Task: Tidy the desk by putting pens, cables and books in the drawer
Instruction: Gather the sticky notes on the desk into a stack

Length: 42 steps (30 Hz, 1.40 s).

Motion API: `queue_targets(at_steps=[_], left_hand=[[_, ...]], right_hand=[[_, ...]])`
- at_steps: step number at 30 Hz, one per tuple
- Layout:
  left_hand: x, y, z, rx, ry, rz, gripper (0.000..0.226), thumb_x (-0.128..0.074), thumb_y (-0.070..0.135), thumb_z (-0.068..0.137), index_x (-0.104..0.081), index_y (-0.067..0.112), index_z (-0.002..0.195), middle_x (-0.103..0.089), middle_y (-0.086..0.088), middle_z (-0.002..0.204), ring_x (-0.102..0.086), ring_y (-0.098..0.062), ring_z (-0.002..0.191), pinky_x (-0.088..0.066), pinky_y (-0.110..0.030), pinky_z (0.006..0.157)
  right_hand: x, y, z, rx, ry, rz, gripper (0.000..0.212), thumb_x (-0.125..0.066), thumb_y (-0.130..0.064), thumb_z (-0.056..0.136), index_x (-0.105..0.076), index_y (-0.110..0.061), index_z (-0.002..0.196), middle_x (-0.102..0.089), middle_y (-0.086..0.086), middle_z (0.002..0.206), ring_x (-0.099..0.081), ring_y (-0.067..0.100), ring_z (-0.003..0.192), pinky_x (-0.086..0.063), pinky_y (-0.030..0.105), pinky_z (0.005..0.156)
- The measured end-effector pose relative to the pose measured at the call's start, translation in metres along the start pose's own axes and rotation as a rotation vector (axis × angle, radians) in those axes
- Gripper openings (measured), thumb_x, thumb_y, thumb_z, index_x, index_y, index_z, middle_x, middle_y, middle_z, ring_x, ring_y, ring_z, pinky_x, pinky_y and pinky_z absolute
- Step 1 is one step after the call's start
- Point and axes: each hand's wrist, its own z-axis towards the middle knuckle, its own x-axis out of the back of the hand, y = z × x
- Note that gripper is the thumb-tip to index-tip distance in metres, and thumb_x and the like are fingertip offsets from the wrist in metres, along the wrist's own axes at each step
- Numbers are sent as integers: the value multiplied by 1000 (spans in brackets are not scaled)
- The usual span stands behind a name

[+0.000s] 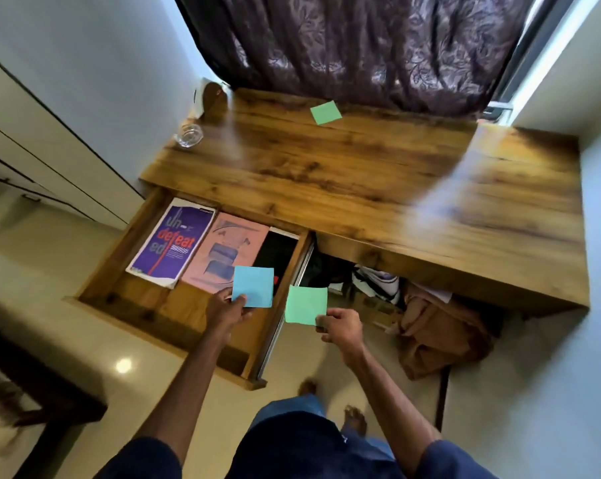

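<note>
The wooden drawer (126,295) stands pulled out below the desk's left end. Inside lie a purple book (171,242), a pink book (224,250) and a black item (278,252) side by side. My left hand (226,309) is over the drawer's front right part, pinching a blue square paper (253,286) by its lower edge. My right hand (340,328) is just right of the drawer, holding a green square paper (305,304) by its lower right corner. Another green square paper (325,112) rests on the desk top (361,174) near the curtain.
A glass bowl (188,135) and a round brown object (213,98) sit at the desk's far left corner. A dark patterned curtain (361,46) hangs behind. Brown cloth (441,337) and clutter lie under the desk. A dark bench (39,385) stands at the left.
</note>
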Motion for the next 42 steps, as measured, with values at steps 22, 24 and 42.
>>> queue_targets(at_steps=[22, 24, 42], left_hand=[[161, -98, 167, 46, -333, 624, 46, -63, 1, 94, -48, -2, 138, -60, -22, 134, -65, -37, 114, -59, -42, 88], [162, -102, 168, 42, -358, 709, 51, -62, 4, 97, -42, 0, 144, -55, -20, 138, -60, -33, 123, -54, -34, 90], [159, -122, 174, -517, -651, 1279, 55, -60, 20, 101, -41, 28, 152, -5, -12, 166, -26, -32, 149, -36, -36, 117]], right_hand=[[-289, 73, 51, -306, 375, -303, 34, -71, -16, 80, -69, 2, 108, -72, 21, 110, -71, 37, 99, -61, 39, 80], [-301, 57, 39, -339, 398, -306, 38, -72, -12, 84, -62, 6, 117, -66, 24, 121, -64, 40, 112, -56, 42, 89], [-347, 77, 46, -179, 80, -831, 71, -56, -39, 98, -23, -16, 156, 1, 19, 167, -14, 35, 153, -32, 48, 117]])
